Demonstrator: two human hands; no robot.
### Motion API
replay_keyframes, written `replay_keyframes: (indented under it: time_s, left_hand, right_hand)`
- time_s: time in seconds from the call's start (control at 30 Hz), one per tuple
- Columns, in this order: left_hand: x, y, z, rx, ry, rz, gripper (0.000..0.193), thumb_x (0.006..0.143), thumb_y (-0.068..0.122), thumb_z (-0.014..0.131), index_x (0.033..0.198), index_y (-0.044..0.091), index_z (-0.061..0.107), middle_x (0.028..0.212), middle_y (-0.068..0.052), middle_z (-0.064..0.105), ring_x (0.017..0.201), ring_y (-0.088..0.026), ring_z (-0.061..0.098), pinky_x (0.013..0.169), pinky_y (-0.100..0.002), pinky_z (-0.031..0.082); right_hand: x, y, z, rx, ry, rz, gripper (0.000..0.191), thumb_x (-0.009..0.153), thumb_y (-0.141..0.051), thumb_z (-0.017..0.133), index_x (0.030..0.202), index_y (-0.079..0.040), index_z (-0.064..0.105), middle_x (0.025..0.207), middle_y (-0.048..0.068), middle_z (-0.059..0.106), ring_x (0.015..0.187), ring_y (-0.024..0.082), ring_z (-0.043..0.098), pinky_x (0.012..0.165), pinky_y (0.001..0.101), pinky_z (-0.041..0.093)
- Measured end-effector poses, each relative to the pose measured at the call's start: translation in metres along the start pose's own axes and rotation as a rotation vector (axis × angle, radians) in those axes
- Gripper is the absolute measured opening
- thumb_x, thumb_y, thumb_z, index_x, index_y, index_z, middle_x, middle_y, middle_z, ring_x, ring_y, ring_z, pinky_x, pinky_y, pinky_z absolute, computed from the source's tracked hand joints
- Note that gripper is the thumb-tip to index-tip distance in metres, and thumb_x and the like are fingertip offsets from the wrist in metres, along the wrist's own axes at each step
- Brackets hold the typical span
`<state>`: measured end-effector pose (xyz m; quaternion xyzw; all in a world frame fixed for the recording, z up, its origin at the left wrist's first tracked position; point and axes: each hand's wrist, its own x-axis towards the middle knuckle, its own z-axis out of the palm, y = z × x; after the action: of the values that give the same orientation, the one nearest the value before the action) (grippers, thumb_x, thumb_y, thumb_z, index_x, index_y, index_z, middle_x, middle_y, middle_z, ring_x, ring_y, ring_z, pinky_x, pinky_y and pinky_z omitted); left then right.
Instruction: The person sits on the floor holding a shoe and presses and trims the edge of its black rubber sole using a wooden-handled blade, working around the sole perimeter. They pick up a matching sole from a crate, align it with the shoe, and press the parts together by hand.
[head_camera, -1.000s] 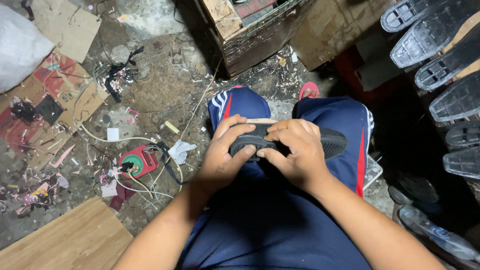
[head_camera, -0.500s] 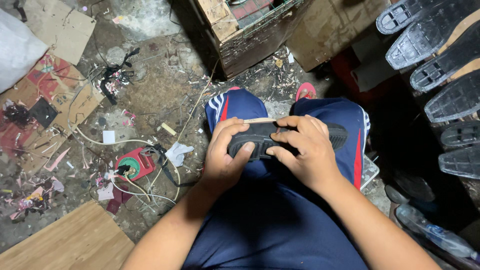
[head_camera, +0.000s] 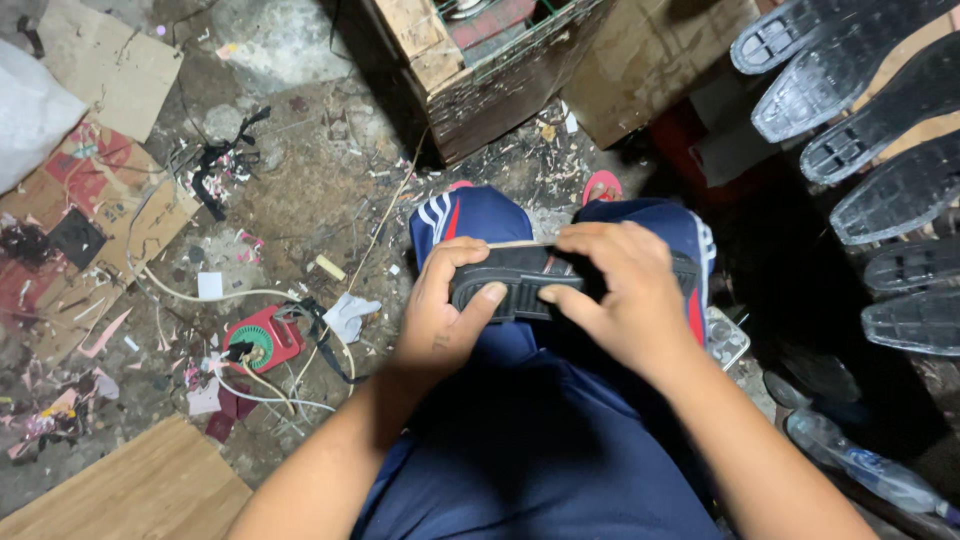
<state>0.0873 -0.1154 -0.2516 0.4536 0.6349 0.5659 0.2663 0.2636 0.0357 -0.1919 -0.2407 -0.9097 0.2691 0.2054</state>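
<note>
Shoe workshop, rows of black soles (head_camera: 860, 110), littered floor (head_camera: 300, 190)

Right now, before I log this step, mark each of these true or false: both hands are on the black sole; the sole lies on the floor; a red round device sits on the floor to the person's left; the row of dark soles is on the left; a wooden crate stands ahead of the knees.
1. Both hands, left hand and right hand, grip the black sole. True.
2. The sole lies on the floor. False: it is held over the lap.
3. A red round device sits on the floor to the left. True.
4. The row of dark soles is on the left. False: it is on the right.
5. A wooden crate stands ahead of the knees. True.
</note>
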Motion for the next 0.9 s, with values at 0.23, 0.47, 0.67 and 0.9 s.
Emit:
replay_keyframes:
  time_s: [0.23,0.47,0.67,0.9]
  left_hand:
    - [0.017,0.031,0.002,0.439,-0.092,0.130,0.030,0.089,0.013,0.068,0.118,0.004,0.066,0.128,-0.017,0.067,0.126,-0.036,0.060,0.114,-0.051,0.039]
    - [0.030,0.057,0.034,0.685,-0.285,0.192,0.052,0.083,0.032,0.069,0.125,0.000,0.066,0.127,-0.018,0.067,0.120,-0.033,0.061,0.108,-0.053,0.037]
    - [0.033,0.056,0.051,0.757,-0.306,0.079,0.055,0.086,0.044,0.071,0.122,0.003,0.067,0.122,-0.014,0.070,0.114,-0.031,0.064,0.101,-0.054,0.039]
    - [0.033,0.051,0.052,0.775,-0.219,0.197,0.054,0.086,0.044,0.072,0.120,0.003,0.068,0.120,-0.014,0.071,0.111,-0.029,0.066,0.100,-0.052,0.041]
  right_hand:
    - [-0.042,0.037,-0.020,0.107,0.076,0.171,0.045,0.075,-0.024,0.086,0.114,-0.007,0.073,0.125,0.010,0.069,0.119,0.029,0.062,0.105,0.0403,0.044]
    - [-0.056,0.039,-0.009,0.109,0.150,0.159,0.031,0.076,-0.020,0.086,0.102,-0.007,0.073,0.119,0.009,0.070,0.114,0.027,0.064,0.102,0.0413,0.041]
    - [-0.044,0.034,-0.016,0.113,0.136,0.130,0.021,0.082,-0.017,0.083,0.095,-0.007,0.069,0.110,0.008,0.074,0.105,0.025,0.068,0.095,0.0386,0.049]
    - [-0.038,0.035,-0.019,0.014,0.103,0.083,0.022,0.081,-0.017,0.084,0.093,-0.006,0.069,0.101,0.007,0.074,0.095,0.026,0.068,0.085,0.0364,0.051]
